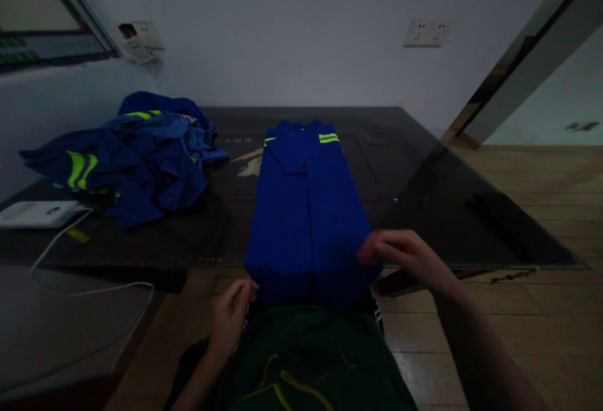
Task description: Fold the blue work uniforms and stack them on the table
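A blue work jacket (287, 222) with yellow-green reflective stripes lies folded into a long narrow shape, its collar toward the wall. One sleeve is laid across its upper part. The lower end hangs past the table's front edge to my lap. My left hand (230, 313) is closed at the jacket's lower left edge, thumb and fingers pinched together at the cloth. At the lower right edge is my right hand (398, 252), its fingers curled in and slightly blurred over the fabric. Whether cloth is between those fingertips is hidden.
A crumpled pile of blue striped garments (141, 153) lies on the dark table (414, 166) at left. Beside it, a white device (40, 213) trails a white cable (94, 291) over the front edge. Wall sockets (428, 32) are behind; wooden floor (518, 329) shows at right.
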The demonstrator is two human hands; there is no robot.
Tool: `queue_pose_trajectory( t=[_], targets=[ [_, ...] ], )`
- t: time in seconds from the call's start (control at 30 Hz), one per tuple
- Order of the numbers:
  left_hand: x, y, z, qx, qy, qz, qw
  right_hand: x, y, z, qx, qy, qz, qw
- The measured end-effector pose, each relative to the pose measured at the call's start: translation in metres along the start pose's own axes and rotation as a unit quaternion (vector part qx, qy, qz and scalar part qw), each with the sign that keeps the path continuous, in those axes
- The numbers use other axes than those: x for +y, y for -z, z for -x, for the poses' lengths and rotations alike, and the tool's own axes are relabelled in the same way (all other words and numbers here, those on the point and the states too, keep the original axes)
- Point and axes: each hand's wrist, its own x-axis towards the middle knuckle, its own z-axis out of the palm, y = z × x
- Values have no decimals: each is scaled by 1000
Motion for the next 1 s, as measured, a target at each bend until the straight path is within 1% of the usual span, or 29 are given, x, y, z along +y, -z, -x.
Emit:
queue_pose_trajectory(
  t=[0.03,0.07,0.1,0.13,0.17,0.2,0.27,0.33,0.4,0.53,0.63,0.7,0.77,0.8,0.93,1.0],
  targets=[
    [-12,-1,1,27,44,14,999,7,0,25,-49,-46,-50,997],
    [-23,-5,2,44,79,36,995,19,-2,47,-92,-95,-90,987],
    [-32,-9,2,53,107,63,991,34,-6,64,-109,-143,-111,977],
    [-38,-15,2,54,129,91,986,52,-12,77,-95,-186,-111,972],
    [-41,-20,1,46,148,116,981,70,-18,85,-58,-218,-97,969],
    [-42,-26,0,34,163,136,977,89,-25,89,-2,-234,-79,969],
    [-40,-34,-2,6,179,157,971,120,-37,87,94,-226,-87,966],
    [-35,-39,-3,-7,184,169,968,141,-46,77,158,-205,-138,956],
    [-31,-39,-2,-9,192,186,964,151,-53,65,192,-204,-182,942],
    [-32,-34,7,-11,227,228,947,150,-66,51,191,-224,-228,928],
    [-32,-30,16,-12,262,261,929,140,-79,52,203,-230,-273,912],
    [-30,-26,21,-19,271,275,922,130,-86,59,193,-215,-307,907],
    [-27,-23,24,-25,265,268,926,118,-90,68,182,-191,-323,909],
    [-25,-21,26,-27,256,257,931,112,-91,73,187,-183,-322,910],
    [-15,-15,34,-19,213,229,950,88,-89,91,248,-190,-281,908],
    [-9,-12,40,-8,186,212,959,77,-87,98,247,-178,-239,922]
  ],
)
